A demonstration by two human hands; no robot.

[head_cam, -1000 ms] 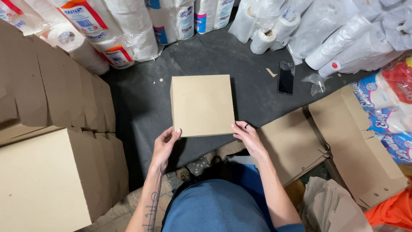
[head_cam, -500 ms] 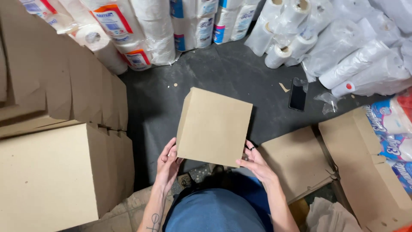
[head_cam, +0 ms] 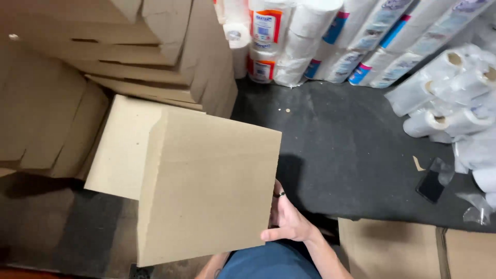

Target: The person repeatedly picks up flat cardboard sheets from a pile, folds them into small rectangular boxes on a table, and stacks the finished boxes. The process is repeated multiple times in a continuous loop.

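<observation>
Stacked boxes [head_cam: 103,57] at ten o'clock, rolls [head_cam: 444,98] at two; right hand [head_cam: 287,219] grips the box [head_cam: 206,191] edge, left hidden.

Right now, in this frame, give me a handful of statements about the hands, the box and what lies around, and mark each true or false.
1. The right hand rests against the right edge of the cardboard box. True.
2. The box is lying flat on the dark mat. False: it is held up and tilted.
3. A ring sits on a finger of the right hand. True.
4. The left hand is in plain view on top of the box. False: the box hides it; only a forearm shows below.
5. A dark phone lies on the mat at right. True.
</observation>
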